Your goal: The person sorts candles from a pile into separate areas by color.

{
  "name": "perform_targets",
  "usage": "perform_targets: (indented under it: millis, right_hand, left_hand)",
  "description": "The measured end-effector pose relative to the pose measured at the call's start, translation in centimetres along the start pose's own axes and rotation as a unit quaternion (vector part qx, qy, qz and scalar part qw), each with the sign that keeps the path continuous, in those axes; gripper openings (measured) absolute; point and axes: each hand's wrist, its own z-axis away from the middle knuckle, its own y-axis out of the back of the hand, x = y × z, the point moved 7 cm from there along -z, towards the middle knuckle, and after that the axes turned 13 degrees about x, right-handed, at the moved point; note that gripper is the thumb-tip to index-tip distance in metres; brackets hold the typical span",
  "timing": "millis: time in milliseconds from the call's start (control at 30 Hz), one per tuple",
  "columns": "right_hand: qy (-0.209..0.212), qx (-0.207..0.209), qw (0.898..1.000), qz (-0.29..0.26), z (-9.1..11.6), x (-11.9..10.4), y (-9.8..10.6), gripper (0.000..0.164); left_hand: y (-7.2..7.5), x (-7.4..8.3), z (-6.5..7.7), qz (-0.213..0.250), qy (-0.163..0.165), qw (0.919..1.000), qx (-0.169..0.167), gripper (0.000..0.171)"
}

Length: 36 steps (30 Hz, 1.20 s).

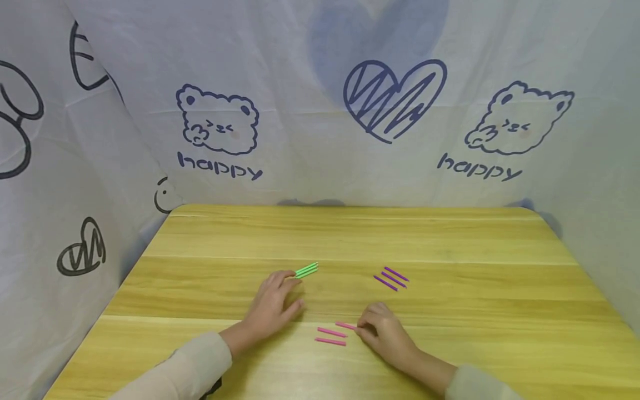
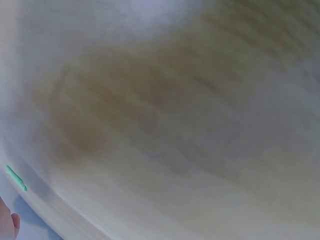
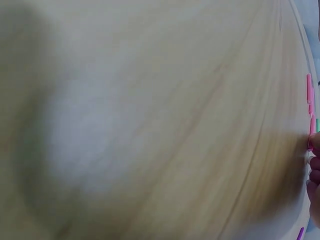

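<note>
Three slim green sticks [image 1: 306, 270] lie side by side on the wooden table, left of centre. My left hand [image 1: 272, 303] reaches to their near ends, its fingertips at or just over them, thumb spread apart. In the head view my right hand [image 1: 387, 336] pinches the right end of a slim pink stick [image 1: 346, 325] between thumb and fingers. Two more pink sticks [image 1: 330, 341] lie left of that hand. The right wrist view catches the fingers [image 3: 315, 190] and pink sticks [image 3: 309, 89] only at its edge. A green stick [image 2: 16, 178] shows small in the left wrist view.
Beyond the right hand, three purple sticks [image 1: 391, 279] lie roughly parallel on the table [image 1: 450, 239]. A white cloth with drawn bears and hearts [image 1: 300, 128] hangs behind the table and along its sides.
</note>
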Motion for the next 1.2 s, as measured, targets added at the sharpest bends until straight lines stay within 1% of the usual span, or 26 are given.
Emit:
perform_targets:
  millis: [167, 300, 533, 833, 1033, 1200]
  right_hand:
    - [-0.024, -0.01, 1.0, -0.008, -0.3, 0.1, -0.5, 0.014]
    - [-0.046, -0.019, 0.999, -0.015, -0.6, 0.2, -0.9, 0.014]
    - [-0.056, -0.026, 0.998, -0.022, -1.0, -0.1, -1.5, 0.014]
    - [-0.088, -0.043, 0.995, -0.03, -1.1, -0.1, -2.4, 0.011]
    - [-0.101, -0.052, 0.993, -0.033, -1.2, -0.1, -2.5, 0.01]
    - [-0.11, -0.059, 0.992, -0.034, -1.7, 0.3, -2.1, 0.006]
  left_hand:
    - [0.2, -0.3, -0.3, -0.005, -0.002, 1.0, 0.002, 0.037]
    - [0.5, -0.7, -0.6, -0.019, -0.006, 0.9997, 0.011, 0.035]
    - [0.8, -1.3, -1.1, -0.028, -0.003, 0.9993, 0.024, 0.035]
    - [1.2, -1.4, -2.0, -0.048, -0.016, 0.9976, 0.046, 0.037]
    - [1.3, -1.4, -2.8, -0.058, -0.026, 0.9965, 0.055, 0.036]
    - [1.4, -1.3, -3.4, -0.061, -0.022, 0.9966, 0.05, 0.037]
